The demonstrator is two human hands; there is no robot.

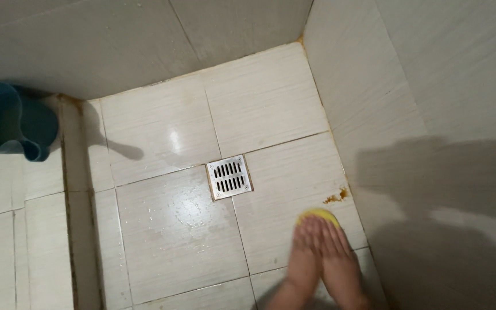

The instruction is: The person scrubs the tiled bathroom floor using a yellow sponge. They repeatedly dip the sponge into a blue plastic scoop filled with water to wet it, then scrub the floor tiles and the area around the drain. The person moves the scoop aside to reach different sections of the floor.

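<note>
Sponge [318, 216] right of floor drain [229, 177]

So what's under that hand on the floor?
A yellow sponge lies under the hand, pressed on the wet tiled floor. Only its far edge peeks past the fingertips; the rest is covered. Which hand it is, the blur hides.

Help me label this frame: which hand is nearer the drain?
Left. The left hand is below and right of the drain; the right hand is beside it, farther right, both blurred.
</note>
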